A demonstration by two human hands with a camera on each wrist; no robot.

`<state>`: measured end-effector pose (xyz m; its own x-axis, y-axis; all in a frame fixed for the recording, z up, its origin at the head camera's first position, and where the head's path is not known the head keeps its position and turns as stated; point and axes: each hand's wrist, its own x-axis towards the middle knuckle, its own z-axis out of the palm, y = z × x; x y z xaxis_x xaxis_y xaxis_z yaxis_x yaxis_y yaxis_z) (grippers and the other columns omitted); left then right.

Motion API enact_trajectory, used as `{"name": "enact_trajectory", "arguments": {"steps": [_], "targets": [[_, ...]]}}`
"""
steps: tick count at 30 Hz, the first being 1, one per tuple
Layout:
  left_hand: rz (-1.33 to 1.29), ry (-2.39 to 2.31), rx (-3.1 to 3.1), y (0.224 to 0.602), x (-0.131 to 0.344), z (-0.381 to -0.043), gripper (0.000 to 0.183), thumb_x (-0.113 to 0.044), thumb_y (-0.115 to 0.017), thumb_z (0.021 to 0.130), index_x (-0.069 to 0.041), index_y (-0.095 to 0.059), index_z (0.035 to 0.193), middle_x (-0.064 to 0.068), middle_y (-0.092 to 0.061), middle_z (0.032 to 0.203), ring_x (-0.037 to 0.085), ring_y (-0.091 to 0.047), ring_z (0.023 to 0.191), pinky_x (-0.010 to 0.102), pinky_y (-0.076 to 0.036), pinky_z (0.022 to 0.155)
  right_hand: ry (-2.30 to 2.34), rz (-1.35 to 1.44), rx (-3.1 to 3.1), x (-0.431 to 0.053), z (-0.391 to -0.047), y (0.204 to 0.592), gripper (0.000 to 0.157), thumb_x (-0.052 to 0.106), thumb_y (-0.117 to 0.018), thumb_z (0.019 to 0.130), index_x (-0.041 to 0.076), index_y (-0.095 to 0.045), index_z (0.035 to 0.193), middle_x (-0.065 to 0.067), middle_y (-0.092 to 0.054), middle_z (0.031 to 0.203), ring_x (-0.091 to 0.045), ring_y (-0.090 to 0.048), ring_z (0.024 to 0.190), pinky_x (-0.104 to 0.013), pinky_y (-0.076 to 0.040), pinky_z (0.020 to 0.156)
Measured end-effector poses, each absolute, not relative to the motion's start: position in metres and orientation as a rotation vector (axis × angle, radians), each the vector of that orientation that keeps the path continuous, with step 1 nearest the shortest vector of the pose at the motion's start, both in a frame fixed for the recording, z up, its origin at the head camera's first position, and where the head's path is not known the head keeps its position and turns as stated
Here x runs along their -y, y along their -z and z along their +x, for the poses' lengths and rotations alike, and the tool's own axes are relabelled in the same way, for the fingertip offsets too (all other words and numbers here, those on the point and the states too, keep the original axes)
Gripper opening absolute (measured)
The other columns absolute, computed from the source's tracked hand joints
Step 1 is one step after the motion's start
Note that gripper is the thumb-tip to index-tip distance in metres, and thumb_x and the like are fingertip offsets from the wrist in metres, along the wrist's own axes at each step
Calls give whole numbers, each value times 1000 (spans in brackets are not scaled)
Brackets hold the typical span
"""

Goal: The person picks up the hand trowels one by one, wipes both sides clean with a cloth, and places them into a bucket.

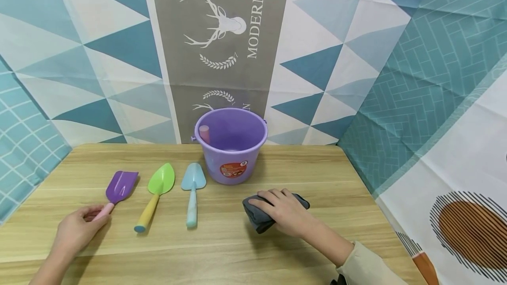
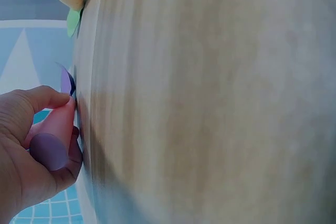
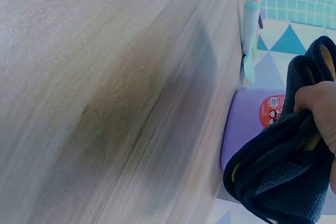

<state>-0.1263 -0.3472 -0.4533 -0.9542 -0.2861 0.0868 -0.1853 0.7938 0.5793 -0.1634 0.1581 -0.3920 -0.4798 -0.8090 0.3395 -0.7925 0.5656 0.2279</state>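
My left hand grips the pink handle of a toy shovel with a purple blade at the left of the table. In the left wrist view the thumb and fingers close round that pink handle. A folded dark grey cloth is held in my right hand, in front and to the right of the purple bucket. The right wrist view shows the cloth's layered folds and the thumb pressing on it; it appears slightly above the tabletop.
Between the left hand and the bucket lie a green toy trowel with a yellow handle and a light blue trowel. A pinkish stick end shows inside the bucket. Patterned cloth hangs behind the wooden table.
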Motion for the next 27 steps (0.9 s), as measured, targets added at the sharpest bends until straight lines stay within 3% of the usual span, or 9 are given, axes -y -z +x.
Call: {"name": "enact_trajectory", "arguments": {"steps": [2,3,4,15,27], "targets": [[383,879,2816,454,347,-127,59,-46,-55,90,7,-60,114,31,-63,106,40,-61,90,44,-43,69,53,1300,2389,-158,-163,392,69,20,-78,73,27,-47,134,0,-56,125,-18,-57,106,-37,-52,77],[384,881,2818,454,346,-127,59,-46,-54,90,8,-60,114,32,-62,107,49,-56,96,48,-43,70,52,1302,2388,-158,-163,392,68,20,-78,73,27,-47,134,-1,-57,125,-18,-57,106,-37,-52,77],[387,881,2820,454,346,-127,59,-46,-53,91,8,-61,113,32,-62,107,51,-55,98,49,-43,71,52,1302,2387,-158,-163,392,68,21,-78,73,27,-48,134,-1,-57,125,-18,-57,106,-37,-52,77],[424,936,2818,451,347,-128,60,-49,-53,90,6,-62,113,32,-59,114,55,-47,108,55,-41,78,60,1300,2393,-159,-164,392,67,19,-77,74,27,-47,134,-1,-57,125,-18,-57,106,-37,-52,77],[458,945,2834,449,350,-129,63,-51,-55,88,6,-62,113,33,-59,115,54,-49,105,51,-42,74,69,1299,2423,-160,-163,393,68,17,-76,75,28,-46,135,-1,-56,125,-17,-57,108,-37,-51,79]]}}
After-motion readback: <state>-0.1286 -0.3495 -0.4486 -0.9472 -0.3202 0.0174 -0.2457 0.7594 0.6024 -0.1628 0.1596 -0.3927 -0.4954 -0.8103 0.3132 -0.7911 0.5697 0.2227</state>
